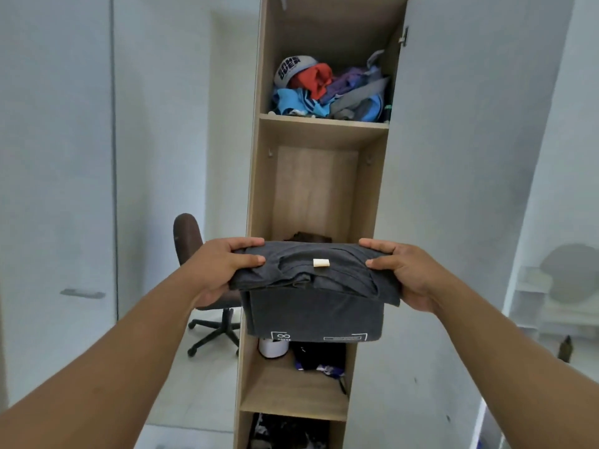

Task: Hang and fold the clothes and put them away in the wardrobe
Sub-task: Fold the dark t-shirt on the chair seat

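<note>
Wardrobe (256,176) of pale wood shelves, white walls (64,124) around

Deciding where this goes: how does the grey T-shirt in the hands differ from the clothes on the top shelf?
The grey T-shirt is folded flat into a neat rectangle; the top-shelf clothes lie in a crumpled, unfolded heap. The T-shirt is one dark grey garment; the heap mixes red, blue, purple and grey pieces. The T-shirt is held in front of the wardrobe by the left hand and right hand; the heap already rests inside.

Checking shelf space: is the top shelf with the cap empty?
No, the top shelf holds a cap and a jumbled clothes pile.
</note>
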